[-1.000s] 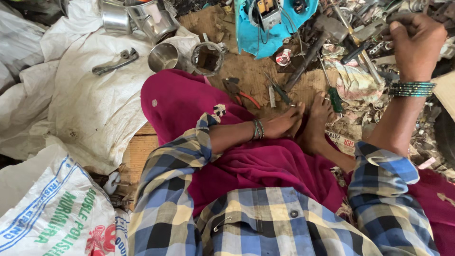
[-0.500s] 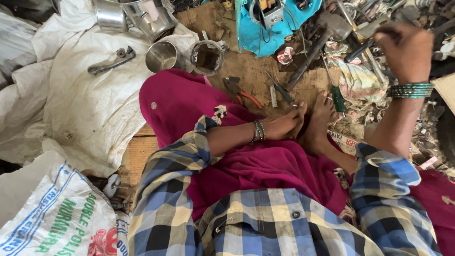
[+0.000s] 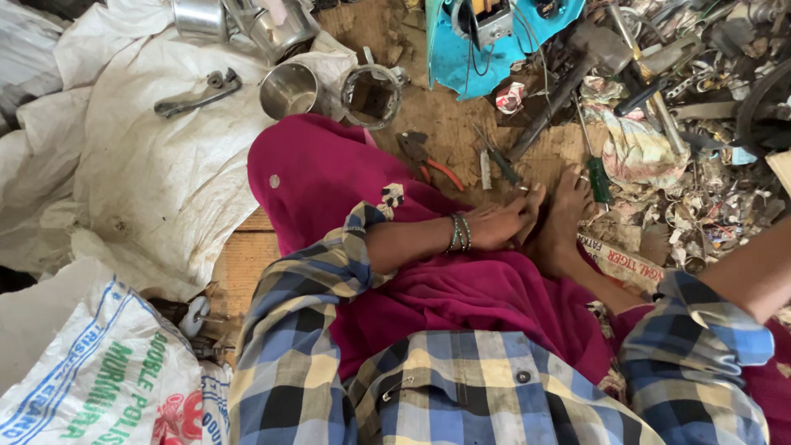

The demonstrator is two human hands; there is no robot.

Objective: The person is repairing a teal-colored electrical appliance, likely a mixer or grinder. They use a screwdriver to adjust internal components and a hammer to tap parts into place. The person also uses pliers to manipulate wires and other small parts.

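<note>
My left hand (image 3: 503, 222) lies flat on the ground against my bare foot (image 3: 568, 218), fingers stretched out and holding nothing; green bangles circle its wrist. Just beyond its fingertips lie orange-handled pliers (image 3: 430, 161) and a small green-handled screwdriver (image 3: 597, 177). My right forearm (image 3: 754, 272) runs off the right edge, so that hand is hidden. I sit in a magenta garment (image 3: 329, 181) and a checked shirt.
A hammer (image 3: 568, 74) lies on the wooden floor by a heap of metal scrap (image 3: 717, 165) at the right. Steel cups (image 3: 288, 89), a metal ring housing (image 3: 372, 95) and a wrench (image 3: 198, 95) sit by white sacking. A blue cloth (image 3: 461, 49) holds a device; a printed sack (image 3: 99, 379) is bottom left.
My right hand, which was raised and closed over the scrap at the upper right, has gone out of the picture. The left hand has stayed by the foot.
</note>
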